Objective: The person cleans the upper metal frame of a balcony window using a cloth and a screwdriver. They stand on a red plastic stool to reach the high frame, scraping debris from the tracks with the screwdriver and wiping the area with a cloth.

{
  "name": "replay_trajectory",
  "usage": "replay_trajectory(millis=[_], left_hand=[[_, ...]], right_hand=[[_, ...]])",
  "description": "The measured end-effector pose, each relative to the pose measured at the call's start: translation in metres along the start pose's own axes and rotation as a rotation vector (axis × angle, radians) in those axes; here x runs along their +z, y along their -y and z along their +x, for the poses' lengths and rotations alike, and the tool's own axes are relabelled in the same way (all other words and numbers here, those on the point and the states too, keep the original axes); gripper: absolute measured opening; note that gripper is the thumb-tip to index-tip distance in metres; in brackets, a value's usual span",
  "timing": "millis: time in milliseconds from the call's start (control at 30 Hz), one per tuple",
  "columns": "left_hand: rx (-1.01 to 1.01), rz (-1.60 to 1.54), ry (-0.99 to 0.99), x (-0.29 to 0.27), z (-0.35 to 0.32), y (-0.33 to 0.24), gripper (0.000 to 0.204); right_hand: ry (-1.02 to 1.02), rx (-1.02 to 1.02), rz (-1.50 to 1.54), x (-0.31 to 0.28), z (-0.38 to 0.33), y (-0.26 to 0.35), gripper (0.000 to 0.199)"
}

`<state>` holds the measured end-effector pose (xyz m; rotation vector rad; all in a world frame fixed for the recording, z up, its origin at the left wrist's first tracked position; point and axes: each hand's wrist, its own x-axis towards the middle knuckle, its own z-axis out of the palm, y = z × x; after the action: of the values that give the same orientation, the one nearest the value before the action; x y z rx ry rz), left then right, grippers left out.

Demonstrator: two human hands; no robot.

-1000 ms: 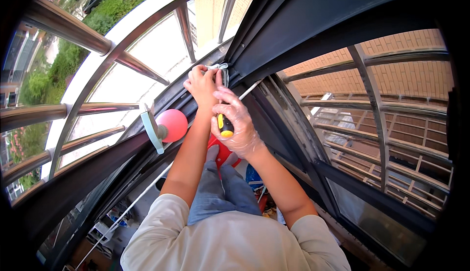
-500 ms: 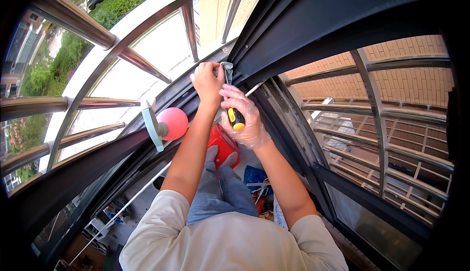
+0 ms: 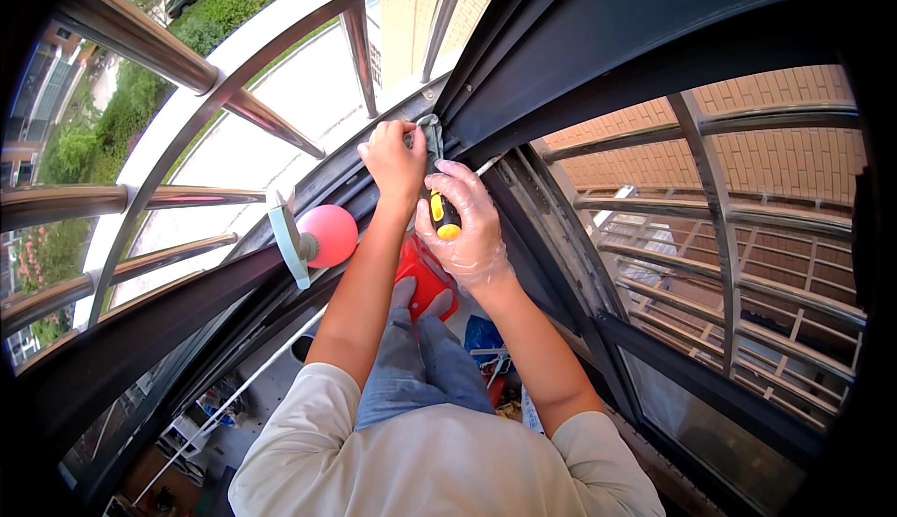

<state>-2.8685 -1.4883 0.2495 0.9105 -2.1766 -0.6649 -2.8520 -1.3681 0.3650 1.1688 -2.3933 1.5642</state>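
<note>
My bare left hand (image 3: 391,159) is closed at the corner of the dark window frame (image 3: 360,169), its fingers pinching a grey-green cloth (image 3: 431,129) that is bunched against the frame. Just right of it and a little nearer, my right hand (image 3: 470,223), in a clear plastic glove, wraps round the black-and-yellow handle of a screwdriver (image 3: 448,223). The handle's end points back toward me; the shaft is hidden by the cloth and my fingers. Left of my left forearm, a pink round bottle (image 3: 330,235) with a pale blue blade-like head (image 3: 289,241) rests on the frame.
My feet stand on a red plastic stool (image 3: 425,279). Metal window bars (image 3: 177,59) curve along the left, and more bars (image 3: 719,227) stand at the right before a brick wall. A white pole (image 3: 234,400) slants at lower left. A blue bag (image 3: 483,335) lies below my right arm.
My right hand has shifted slightly and turned, so the screwdriver handle stands straighter, and its fingers have lifted a little off the cloth. My left hand has moved slightly left, still on the cloth.
</note>
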Motion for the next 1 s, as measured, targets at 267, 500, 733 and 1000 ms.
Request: replay_trajectory(millis=[267,500,733,1000], left_hand=[[0.03,-0.046,0.037,-0.001,-0.001,-0.001,0.01],[0.107,-0.022,0.161,-0.011,-0.008,0.007,0.013],[0.122,0.078,0.227,-0.022,-0.009,0.002,0.028],[0.188,0.169,0.175,-0.027,-0.019,0.006,0.032]], right_hand=[[-0.046,-0.029,-0.058,0.022,0.004,-0.03,0.03],[-0.035,0.001,-0.066,0.032,0.009,-0.014,0.03],[0.087,0.103,-0.123,0.039,0.006,-0.017,0.043],[0.289,0.214,-0.296,0.057,0.024,-0.006,0.045]])
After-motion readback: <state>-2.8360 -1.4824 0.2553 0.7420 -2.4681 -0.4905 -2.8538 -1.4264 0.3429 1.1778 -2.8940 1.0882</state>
